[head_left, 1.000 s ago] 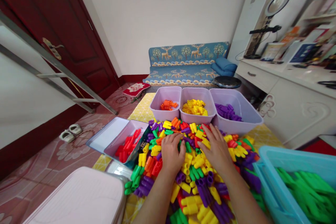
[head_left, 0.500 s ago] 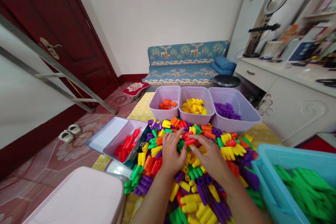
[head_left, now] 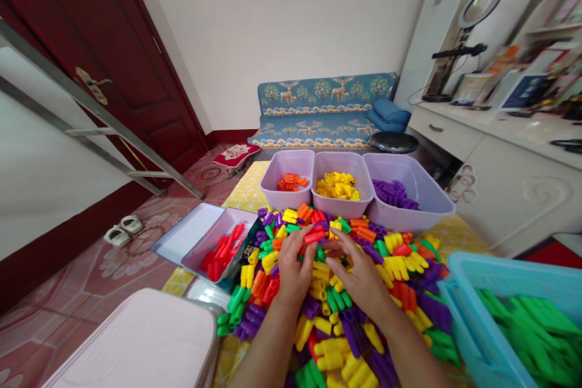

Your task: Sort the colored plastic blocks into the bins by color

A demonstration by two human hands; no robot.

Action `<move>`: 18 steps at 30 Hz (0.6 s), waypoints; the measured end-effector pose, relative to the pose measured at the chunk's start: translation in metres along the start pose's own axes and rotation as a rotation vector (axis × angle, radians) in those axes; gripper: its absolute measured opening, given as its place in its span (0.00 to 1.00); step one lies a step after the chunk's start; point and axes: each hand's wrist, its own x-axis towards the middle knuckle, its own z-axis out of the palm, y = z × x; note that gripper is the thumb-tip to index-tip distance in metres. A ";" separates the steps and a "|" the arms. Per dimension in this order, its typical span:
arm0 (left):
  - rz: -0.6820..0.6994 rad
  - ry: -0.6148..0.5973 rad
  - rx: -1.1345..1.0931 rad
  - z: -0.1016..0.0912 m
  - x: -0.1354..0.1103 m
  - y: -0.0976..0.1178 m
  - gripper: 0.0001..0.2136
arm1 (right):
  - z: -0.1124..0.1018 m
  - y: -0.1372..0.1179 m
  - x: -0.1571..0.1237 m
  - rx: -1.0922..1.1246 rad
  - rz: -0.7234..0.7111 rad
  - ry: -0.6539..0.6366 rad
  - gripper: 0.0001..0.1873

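Observation:
My left hand (head_left: pixel 294 267) is closed at the fingertips on a red plastic tube-shaped building block (head_left: pixel 314 235), above the middle of a mixed pile. To its right, my right hand (head_left: pixel 361 276) has its fingers apart and hovers over the pile, with no block visible in its grasp. Beneath both hands lie loose yellow blocks (head_left: pixel 327 353), purple blocks (head_left: pixel 351 330), green blocks (head_left: pixel 339 298) and orange blocks (head_left: pixel 258 287). The hands and forearms hide part of the pile.
Behind the pile, lilac bins hold orange pieces (head_left: pixel 291 182), yellow pieces (head_left: pixel 339 185) and purple pieces (head_left: pixel 394 194). Red pieces (head_left: pixel 222 251) fill an open box at left. A turquoise tub (head_left: pixel 468 309) of green pieces stands right, a pink lid (head_left: pixel 136 339) front left.
The red block has moved left with my left hand, away from my right fingers. My right hand has opened and drawn slightly apart from it.

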 end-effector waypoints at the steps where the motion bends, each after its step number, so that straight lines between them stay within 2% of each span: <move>1: -0.002 0.020 -0.015 -0.002 0.001 0.003 0.13 | 0.000 0.000 0.000 0.006 0.003 0.000 0.30; 4: -0.094 0.135 -0.141 -0.006 0.006 0.011 0.13 | -0.001 -0.002 0.001 0.019 0.005 -0.008 0.26; 7: -0.302 0.379 -0.465 -0.014 0.017 0.013 0.15 | -0.002 -0.004 0.001 0.020 0.005 -0.002 0.25; 9: -0.402 0.553 -0.697 -0.025 0.027 0.009 0.15 | -0.002 -0.004 0.000 0.019 0.003 0.004 0.25; 12: -0.553 0.701 -0.944 -0.045 0.040 -0.004 0.12 | -0.001 -0.003 -0.001 0.015 -0.005 0.005 0.24; 15: -0.635 0.726 -1.036 -0.060 0.047 -0.014 0.11 | -0.001 -0.002 -0.001 0.009 -0.006 0.000 0.25; 18: -0.658 0.623 -1.007 -0.057 0.045 -0.014 0.13 | -0.001 -0.002 0.000 0.005 -0.001 -0.005 0.24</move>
